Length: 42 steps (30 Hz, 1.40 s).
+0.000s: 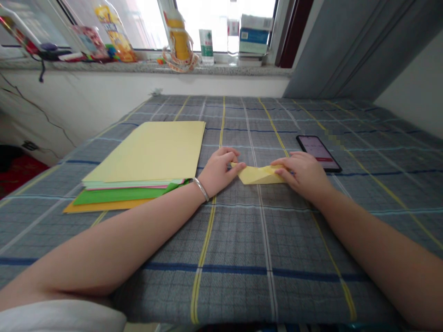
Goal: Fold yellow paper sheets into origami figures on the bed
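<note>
A small folded piece of yellow paper (260,175) is stretched between my two hands, just above or on the plaid cloth; I cannot tell which. My left hand (221,170), with a silver bangle at the wrist, pinches its left end between thumb and fingers. At the other end my right hand (302,175) grips the paper the same way, its fingertips covering the right corner. Creases run along the piece, and its upper edge dips in the middle. Close to my left wrist lies a stack of coloured paper (148,152), pale yellow on top, with green and orange sheets beneath.
A phone (319,153) with a lit screen lies beyond my right hand. The plaid cloth (235,240) covers the whole surface. Along the windowsill (214,69) stand a yellow bottle (180,39), a white-green tube (206,47), a clear bottle (233,39) and stacked boxes (255,38).
</note>
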Available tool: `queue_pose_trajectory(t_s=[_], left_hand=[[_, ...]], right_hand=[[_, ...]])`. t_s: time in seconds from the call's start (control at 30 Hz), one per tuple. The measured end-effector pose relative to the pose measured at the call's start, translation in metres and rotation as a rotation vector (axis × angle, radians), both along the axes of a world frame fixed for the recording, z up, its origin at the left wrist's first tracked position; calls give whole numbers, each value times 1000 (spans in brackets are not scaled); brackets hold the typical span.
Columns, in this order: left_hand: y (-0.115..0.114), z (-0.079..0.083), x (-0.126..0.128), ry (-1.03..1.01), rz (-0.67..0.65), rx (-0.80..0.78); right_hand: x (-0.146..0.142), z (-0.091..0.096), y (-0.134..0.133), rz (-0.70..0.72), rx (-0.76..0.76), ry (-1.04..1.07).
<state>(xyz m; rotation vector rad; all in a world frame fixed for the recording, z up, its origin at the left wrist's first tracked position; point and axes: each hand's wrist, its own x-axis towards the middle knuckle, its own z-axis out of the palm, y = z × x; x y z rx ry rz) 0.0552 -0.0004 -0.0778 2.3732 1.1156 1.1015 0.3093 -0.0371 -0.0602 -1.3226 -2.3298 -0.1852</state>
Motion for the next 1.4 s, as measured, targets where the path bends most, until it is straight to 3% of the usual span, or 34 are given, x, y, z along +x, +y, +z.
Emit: queue_pose_trajectory(t_s=[0.33,0.67,0.93,1.17,1.27,1.4], left_hand=[[8,-2,1,249,202,-14],[12,-5,2,293,275,-92],[9,-10,1,413,318,-37],[6,-9,0,463,317,11],[0,-3,1,467,260,75],[-10,3,6,511,-51,216]], right_hand=[[0,-14,13,-93,-163,147],[-9,-11,8,-84,-264,205],[-9,-16,14,-63,-364,77],[-8,-17,16,-150,-291,-92],[-9,-15,15,-165,-293,-113],[-11,-13,14,-156,-297,-101]])
